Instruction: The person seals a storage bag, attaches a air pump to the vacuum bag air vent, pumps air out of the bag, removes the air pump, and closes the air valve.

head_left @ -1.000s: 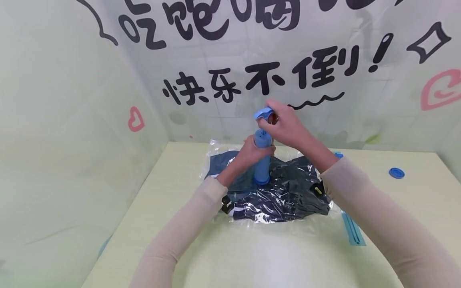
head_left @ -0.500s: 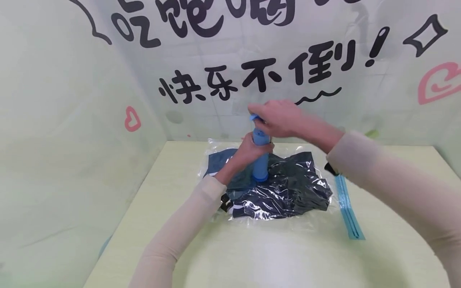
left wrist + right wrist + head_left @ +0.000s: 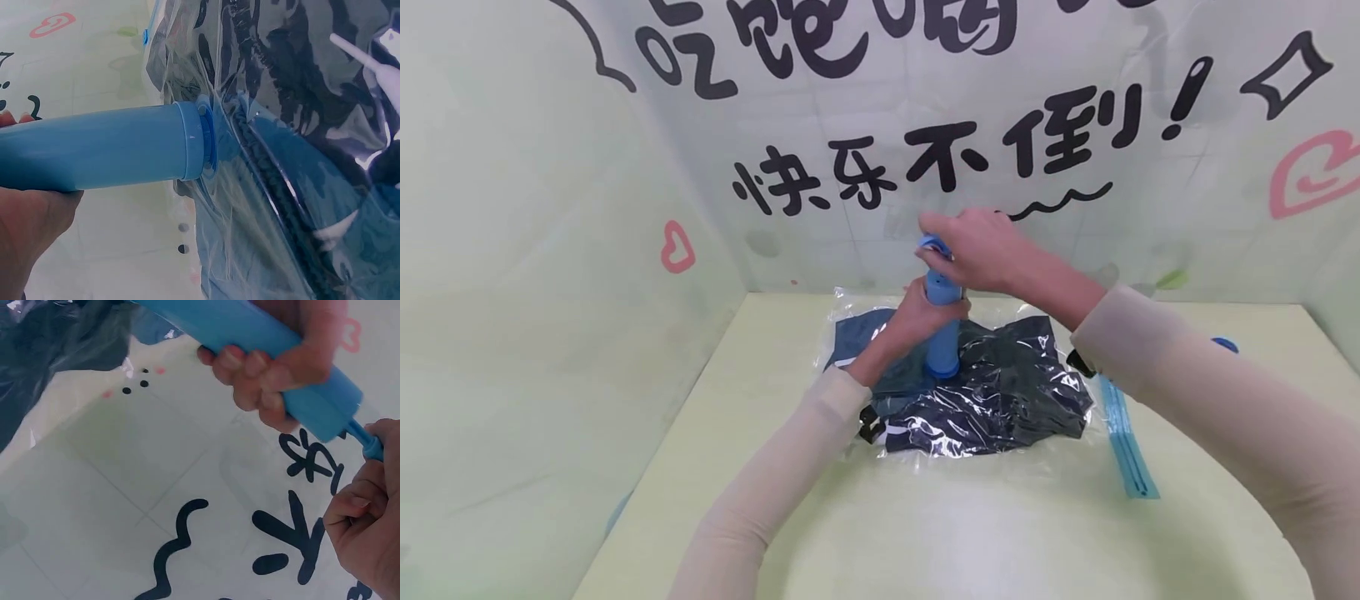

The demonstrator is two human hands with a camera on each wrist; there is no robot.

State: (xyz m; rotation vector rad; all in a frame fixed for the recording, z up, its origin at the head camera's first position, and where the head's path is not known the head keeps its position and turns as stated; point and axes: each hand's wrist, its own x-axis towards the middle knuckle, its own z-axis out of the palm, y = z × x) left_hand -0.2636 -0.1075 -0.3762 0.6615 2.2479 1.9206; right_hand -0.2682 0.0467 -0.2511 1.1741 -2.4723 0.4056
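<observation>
One pump on the table, one bag under it, two hands on the job! The blue pump [image 3: 943, 346] stands upright on the bag, a little left of the bag's middle, and the left-wrist view has its wide base right against the plastic.

To the hands now. The left hand [image 3: 925, 317] has its fingers and thumb wrapped around the upper barrel, its arm reaching in from the near left in a cream sleeve [image 3: 782, 467]. Above it, the right hand [image 3: 985, 248] sits higher, fingers curled around the one handle [image 3: 933, 243], the forearm slanting in from the near right. Over in the right-wrist view, a short stretch of blue rod [image 3: 358, 430] shows between barrel and handle.

And the container: one clear plastic bag [image 3: 844, 300], lying flat towards the far side of the table [image 3: 985, 533], with dark clothes [image 3: 1026, 367] inside, bluer on the left, blacker on the right and near side. How many pieces are in there, I cannot tell.

Out on the right, one teal strip [image 3: 1127, 454] lies beside the bag's edge, its far end behind the right sleeve. Farther right, one blue cap [image 3: 1227, 342] peeps past that same sleeve. Black writing [image 3: 946, 154] runs across the far wall.
</observation>
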